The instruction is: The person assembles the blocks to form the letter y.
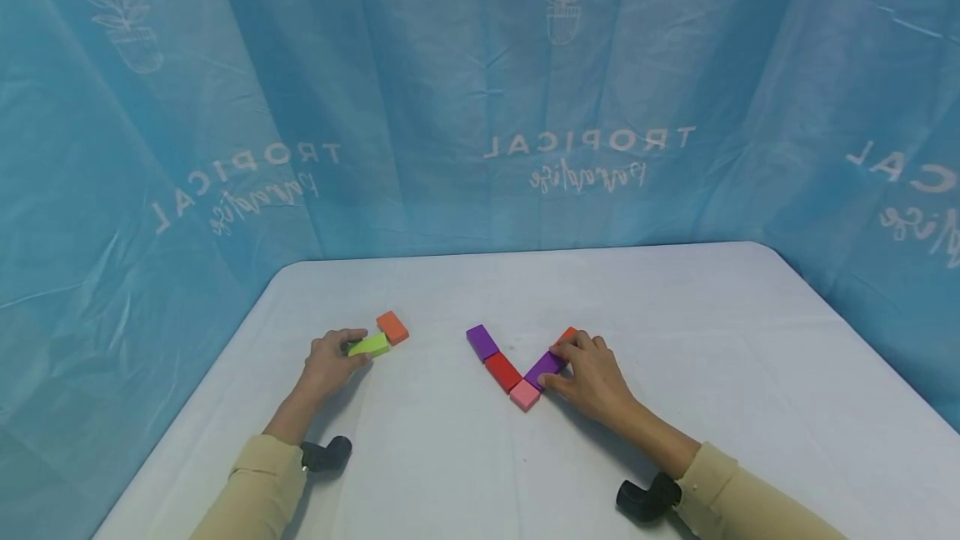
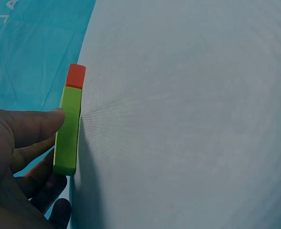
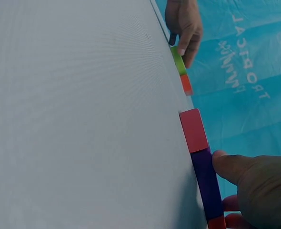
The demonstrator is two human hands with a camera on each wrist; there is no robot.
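My left hand (image 1: pixel 327 363) pinches a lime-green block (image 1: pixel 371 345) between thumb and fingers, its far end close by an orange block (image 1: pixel 393 327). In the left wrist view the green block (image 2: pixel 68 131) lies along the table top. On the right, my right hand (image 1: pixel 592 375) grips a purple block (image 1: pixel 545 367), thumb at its near end. An orange-red block (image 1: pixel 567 333), partly hidden by the fingers, continues beyond it. A pink block (image 1: pixel 525 395) sits at the bottom of a V shape. Up its left arm run a red block (image 1: pixel 503 372) and another purple block (image 1: pixel 482 342).
White cloth covers the table (image 1: pixel 450 465), which has rounded far corners. Behind and at the sides hangs a blue curtain (image 1: pixel 420 90) with mirrored white lettering and plant drawings. Black wrist mounts (image 1: pixel 648 498) sit at both sleeve cuffs, low over the table.
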